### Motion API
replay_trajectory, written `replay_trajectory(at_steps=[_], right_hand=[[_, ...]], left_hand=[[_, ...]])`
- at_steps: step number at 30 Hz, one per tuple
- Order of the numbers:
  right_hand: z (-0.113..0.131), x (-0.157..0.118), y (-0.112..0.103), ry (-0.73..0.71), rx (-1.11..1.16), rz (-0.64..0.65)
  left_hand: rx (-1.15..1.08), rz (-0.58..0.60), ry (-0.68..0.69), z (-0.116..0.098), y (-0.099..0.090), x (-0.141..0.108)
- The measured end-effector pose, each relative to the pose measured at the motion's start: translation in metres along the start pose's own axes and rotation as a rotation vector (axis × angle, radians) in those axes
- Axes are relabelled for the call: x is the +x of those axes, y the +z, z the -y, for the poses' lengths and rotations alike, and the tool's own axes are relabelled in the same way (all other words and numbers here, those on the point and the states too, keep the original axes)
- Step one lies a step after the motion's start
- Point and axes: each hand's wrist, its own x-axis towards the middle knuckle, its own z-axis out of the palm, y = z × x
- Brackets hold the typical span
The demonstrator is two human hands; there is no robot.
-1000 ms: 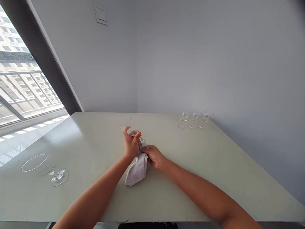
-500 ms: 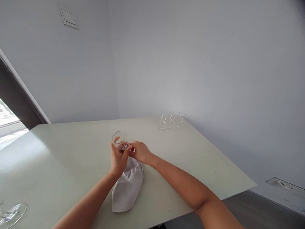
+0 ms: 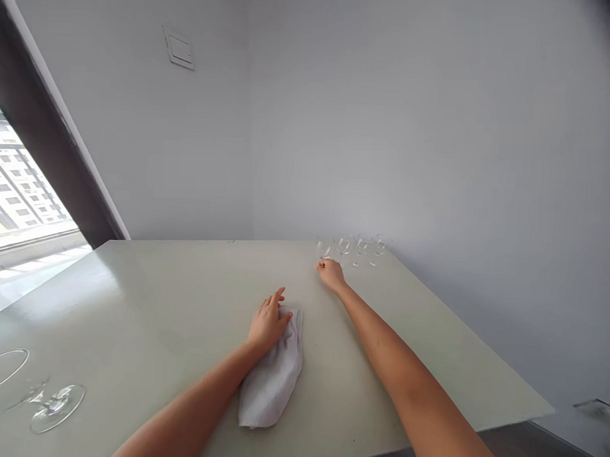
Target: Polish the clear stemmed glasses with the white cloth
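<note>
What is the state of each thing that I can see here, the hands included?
Cloth: lying creased on the table.
Left hand: open, partly over the cloth.
Leftmost back glass: upright.
Right hand: fingers curled at that glass's lower part; grip unclear.
Other three back glasses: upright, in a row.
Near-left glass: seems upright.
Wall switch: on or off, cannot tell.

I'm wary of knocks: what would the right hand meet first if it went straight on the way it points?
Apart from the glass right at it, the right hand would probably meet the wall beyond the table; depth is hard to judge.
</note>
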Motion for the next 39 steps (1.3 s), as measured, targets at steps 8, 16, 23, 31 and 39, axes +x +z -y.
replay_trajectory(at_steps=[8,16,23,31,39], right_hand=[[-0.023,0.032,0.02,0.145,-0.046,0.013],[-0.02,0.041,0.022,0.173,-0.111,0.005],[-0.016,0.005,0.009,0.136,-0.14,0.045],[0.029,-0.092,0.02,-0.168,-0.147,0.371],[0.039,-0.127,0.029,-0.324,-0.151,0.316]], left_hand=[[-0.022,0.027,-0.007,-0.001,-0.005,0.001],[-0.056,0.008,0.027,0.002,-0.002,0.001],[-0.224,-0.066,-0.116,0.002,-0.007,0.0],[-0.318,-0.169,-0.154,0.0,-0.008,0.0],[-0.376,-0.282,-0.045,-0.024,-0.018,-0.01]])
